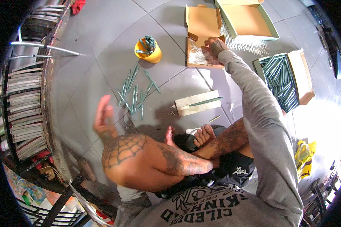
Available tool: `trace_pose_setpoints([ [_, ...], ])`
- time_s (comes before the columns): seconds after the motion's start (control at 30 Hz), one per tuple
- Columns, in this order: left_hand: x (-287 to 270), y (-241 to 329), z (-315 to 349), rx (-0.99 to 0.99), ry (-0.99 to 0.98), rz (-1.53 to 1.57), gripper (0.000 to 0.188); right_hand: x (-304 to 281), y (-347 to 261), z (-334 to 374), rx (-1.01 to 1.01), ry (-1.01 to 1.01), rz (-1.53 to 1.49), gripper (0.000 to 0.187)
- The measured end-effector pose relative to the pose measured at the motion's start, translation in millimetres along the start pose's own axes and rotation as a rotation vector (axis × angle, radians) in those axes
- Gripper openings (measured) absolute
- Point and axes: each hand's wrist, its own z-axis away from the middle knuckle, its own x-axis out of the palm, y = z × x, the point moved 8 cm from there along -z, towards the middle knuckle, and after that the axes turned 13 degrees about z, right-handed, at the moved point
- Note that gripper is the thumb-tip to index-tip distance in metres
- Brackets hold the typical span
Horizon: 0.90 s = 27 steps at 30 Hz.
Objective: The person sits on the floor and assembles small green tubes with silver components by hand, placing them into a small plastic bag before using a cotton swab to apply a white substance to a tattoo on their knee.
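Note:
My right hand (216,47) reaches far forward into an open cardboard box (204,65) of thin clear sticks (201,56). Its fingers are curled down among them, and what they pinch is hidden. Above my bent left knee, my left hand (104,118) is raised, fingers stretched up and holding nothing, slightly blurred. In front of me a dark green pen-like stick (206,101) lies across a whitish block (185,109). Several similar green pens (134,99) lie loose on the floor to the left. A yellow cup (152,57) behind them holds more, standing upright.
At right, an open box (305,81) is filled with dark green pen barrels (278,77). A light green box tray (250,20) sits at the back, over clear plastic pieces (250,46). Racks (26,109) line the left side. A yellow bag (305,157) lies at right.

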Motion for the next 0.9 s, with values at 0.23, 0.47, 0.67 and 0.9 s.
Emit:
trace_pose_setpoints([
  [0.23, -6.1, 180.7, 8.2, 0.242, 0.176, -0.058, 0.034, 6.2, 36.9, 15.0, 0.095, 0.134, -0.083, 0.014],
  [0.47, 108.4, 197.5, 29.5, 0.189, -0.300, 0.052, 0.037, -43.0, 57.6, 25.0, 0.445, 0.095, -0.593, 0.020],
  [0.67, 188.2, 144.7, 20.8, 0.429, -0.306, -0.105, 0.041, -166.8, 1.5, 98.9, 0.407, 0.187, -1.163, 0.022],
  [0.9, 227.7, 126.0, 37.5, 0.270, -0.613, 0.057, 0.034, -256.3, -70.0, 171.6, 0.375, 0.183, -1.214, 0.022],
])
